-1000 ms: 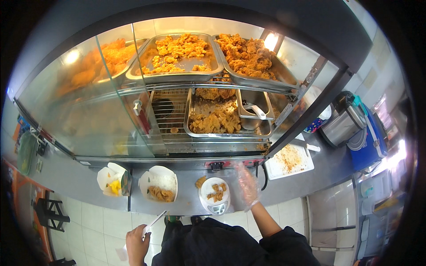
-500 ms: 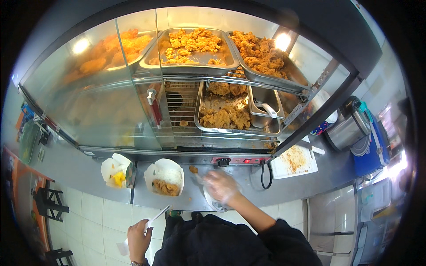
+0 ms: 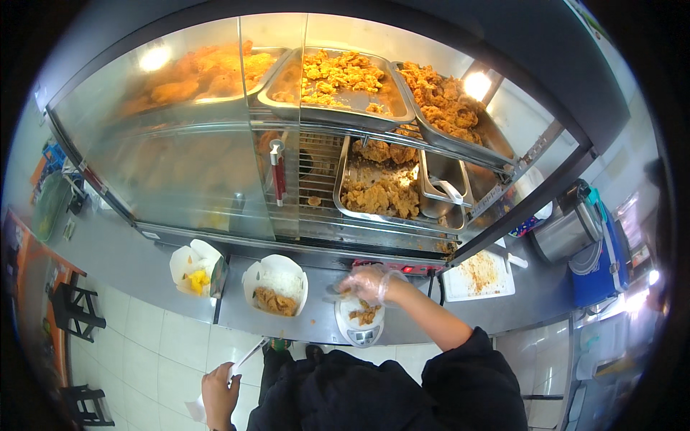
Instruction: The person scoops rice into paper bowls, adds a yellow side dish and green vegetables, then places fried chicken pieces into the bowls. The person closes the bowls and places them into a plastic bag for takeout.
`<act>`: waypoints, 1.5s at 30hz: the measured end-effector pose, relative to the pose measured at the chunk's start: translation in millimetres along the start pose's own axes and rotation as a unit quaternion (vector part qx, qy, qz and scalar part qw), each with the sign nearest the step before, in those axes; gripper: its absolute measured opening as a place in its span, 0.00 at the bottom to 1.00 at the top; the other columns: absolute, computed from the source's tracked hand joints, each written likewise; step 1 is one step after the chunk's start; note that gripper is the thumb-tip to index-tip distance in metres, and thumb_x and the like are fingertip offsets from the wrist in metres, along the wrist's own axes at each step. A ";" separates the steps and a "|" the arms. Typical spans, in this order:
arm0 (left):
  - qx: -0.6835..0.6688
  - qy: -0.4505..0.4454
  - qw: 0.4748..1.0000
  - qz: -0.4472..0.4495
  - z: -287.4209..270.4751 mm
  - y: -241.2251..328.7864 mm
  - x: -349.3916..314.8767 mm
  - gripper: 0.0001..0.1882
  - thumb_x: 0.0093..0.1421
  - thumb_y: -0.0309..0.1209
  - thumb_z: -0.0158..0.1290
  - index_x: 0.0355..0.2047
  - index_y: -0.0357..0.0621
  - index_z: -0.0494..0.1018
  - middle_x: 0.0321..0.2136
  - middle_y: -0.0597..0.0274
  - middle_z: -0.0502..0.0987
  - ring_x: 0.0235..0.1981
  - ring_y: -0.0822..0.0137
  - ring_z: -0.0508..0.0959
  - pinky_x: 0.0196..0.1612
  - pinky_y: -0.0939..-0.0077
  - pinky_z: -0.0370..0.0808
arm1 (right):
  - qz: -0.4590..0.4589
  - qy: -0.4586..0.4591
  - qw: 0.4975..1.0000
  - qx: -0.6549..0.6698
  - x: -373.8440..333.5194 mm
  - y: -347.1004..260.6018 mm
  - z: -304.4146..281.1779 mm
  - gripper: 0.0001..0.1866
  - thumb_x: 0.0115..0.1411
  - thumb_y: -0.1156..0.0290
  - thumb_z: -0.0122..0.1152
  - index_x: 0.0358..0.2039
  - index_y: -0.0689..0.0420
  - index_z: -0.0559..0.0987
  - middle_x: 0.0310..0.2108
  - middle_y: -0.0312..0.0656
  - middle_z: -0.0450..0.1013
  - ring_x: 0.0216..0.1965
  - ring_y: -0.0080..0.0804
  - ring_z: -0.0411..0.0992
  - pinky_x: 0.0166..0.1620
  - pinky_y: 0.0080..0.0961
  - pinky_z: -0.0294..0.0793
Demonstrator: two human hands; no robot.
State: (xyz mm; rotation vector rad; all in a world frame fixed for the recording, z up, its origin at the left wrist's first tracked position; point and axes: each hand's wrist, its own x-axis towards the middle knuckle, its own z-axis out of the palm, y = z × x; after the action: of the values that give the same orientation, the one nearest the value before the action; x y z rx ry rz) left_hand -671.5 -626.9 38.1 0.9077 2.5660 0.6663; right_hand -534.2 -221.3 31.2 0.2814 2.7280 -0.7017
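Observation:
My right hand (image 3: 365, 283), in a clear plastic glove, reaches over the back of a white kitchen scale (image 3: 361, 335). Its fingers are drawn together at the left; what they hold, if anything, is hidden. Pieces of fried chicken (image 3: 366, 314) lie on the scale just below the hand. Left of it stands an open white takeaway box (image 3: 248, 279) with rice (image 3: 277, 273) and fried chicken (image 3: 276, 302). At the lower left, my left hand (image 3: 220, 396) is closed around a slim utensil (image 3: 249, 354) with a white handle; its kind is unclear.
A glass-fronted warmer (image 3: 316, 246) spans the back, holding metal trays of fried chicken (image 3: 345, 77). Another open box (image 3: 185, 267) with yellow food stands farther left. On the right are a crumb-covered white cutting board (image 3: 496, 286), a knife (image 3: 517, 261) and a blue cooler box (image 3: 596, 276).
My right hand has shifted back and left over the counter, uncovering chicken on the scale. The small piece on the counter no longer shows. The whole view has shifted; my left hand keeps its grip.

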 end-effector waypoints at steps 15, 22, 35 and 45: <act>-0.006 0.072 0.989 0.127 0.9 6.6 24.8 0.14 0.46 0.25 0.59 0.36 0.39 0.74 0.22 0.51 0.76 0.22 0.53 0.77 0.29 0.63 0.73 | -0.130 0.274 0.953 -0.012 -97.3 -79.0 -159.0 0.21 0.51 0.80 0.53 0.46 0.50 0.79 0.48 0.41 0.74 0.47 0.38 0.73 0.48 0.32 0.73; -0.040 0.082 0.983 0.160 -1.8 11.2 25.6 0.15 0.55 0.30 0.55 0.43 0.41 0.73 0.25 0.43 0.76 0.25 0.44 0.75 0.28 0.56 0.71 | 0.053 0.344 0.911 -0.221 -31.9 -106.9 -304.7 0.19 0.62 0.70 0.46 0.54 0.51 0.72 0.43 0.44 0.76 0.40 0.36 0.76 0.46 0.29 0.75; -0.037 0.124 0.991 0.024 -6.3 -31.2 -23.8 0.14 0.55 0.30 0.54 0.43 0.44 0.73 0.28 0.43 0.76 0.29 0.43 0.76 0.31 0.55 0.72 | 0.188 0.294 0.935 -0.058 7.8 -62.0 -352.8 0.16 0.59 0.64 0.58 0.48 0.52 0.75 0.47 0.40 0.73 0.46 0.30 0.72 0.51 0.23 0.71; -0.019 0.101 0.992 0.075 -0.3 -15.8 2.0 0.13 0.47 0.25 0.58 0.35 0.39 0.73 0.21 0.51 0.75 0.21 0.53 0.76 0.27 0.63 0.72 | -0.106 0.273 0.929 0.226 -87.2 -104.5 -261.3 0.16 0.60 0.66 0.56 0.46 0.59 0.77 0.45 0.43 0.75 0.49 0.36 0.72 0.54 0.38 0.70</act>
State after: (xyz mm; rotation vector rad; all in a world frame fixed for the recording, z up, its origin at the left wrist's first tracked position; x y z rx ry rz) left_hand -681.1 -636.6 29.6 1.0785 2.6668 0.8887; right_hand -544.7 -191.1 324.1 0.3242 3.1036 -1.5211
